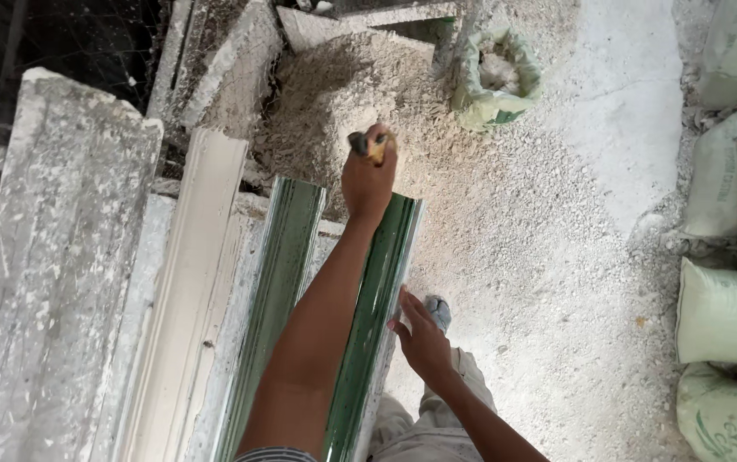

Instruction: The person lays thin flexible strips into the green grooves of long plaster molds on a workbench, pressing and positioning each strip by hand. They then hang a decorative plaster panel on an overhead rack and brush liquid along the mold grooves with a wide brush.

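From the head camera I see my left hand (368, 175) reaching forward, fingers clenched around a small tool with a yellowish handle (372, 145), held over the far end of the long green mould (287, 282). My right hand (424, 338) lies nearer to me, fingers spread flat against the mould's right edge. Beyond the left hand sits a heap of pale rubble (334, 94); right of the right hand, the dusty floor (557, 282) and stacked sacks (728, 312).
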{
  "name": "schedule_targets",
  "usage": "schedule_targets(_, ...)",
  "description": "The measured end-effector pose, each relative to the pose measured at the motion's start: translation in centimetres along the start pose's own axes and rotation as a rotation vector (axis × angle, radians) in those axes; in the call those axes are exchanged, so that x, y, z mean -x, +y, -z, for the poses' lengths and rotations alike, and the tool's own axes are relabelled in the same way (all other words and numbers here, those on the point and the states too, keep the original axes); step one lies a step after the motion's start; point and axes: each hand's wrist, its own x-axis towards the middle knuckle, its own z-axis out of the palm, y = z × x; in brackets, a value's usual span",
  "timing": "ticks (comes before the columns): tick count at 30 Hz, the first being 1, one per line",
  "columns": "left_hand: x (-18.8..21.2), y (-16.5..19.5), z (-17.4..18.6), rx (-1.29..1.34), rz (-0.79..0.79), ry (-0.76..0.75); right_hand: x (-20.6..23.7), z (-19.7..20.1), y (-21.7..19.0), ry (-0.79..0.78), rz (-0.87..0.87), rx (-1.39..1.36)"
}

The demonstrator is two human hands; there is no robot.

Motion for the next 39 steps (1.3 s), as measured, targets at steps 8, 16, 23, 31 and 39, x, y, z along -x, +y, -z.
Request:
schedule_targets(8,16.7,-3.5,7.6,-0.076,0.179,0.201,-0.7,-1.3,1.8,-0.054,0.054,0.030)
schedule_targets(16,31.4,-4.0,16.3,-0.030,0.336,0.265,1.2,-0.8,2.3,-0.129,0.151,0.008)
schedule_targets(23,47.2,-9.0,22.9,-0.112,0.337,0.294,15.3,-8.8,7.6,-0.023,0.290,-0.099)
schedule_targets(31,66.7,-13.8,33.1,-0.171,0.402,0.218,39.3,-19.4,10.6,-0.263,0.256,-0.128)
schedule_targets(39,84.5,-18.1,42.1,-0.189,0.480,0.189,57.0,-24.9,8.4,-0.386,0.294,-0.093)
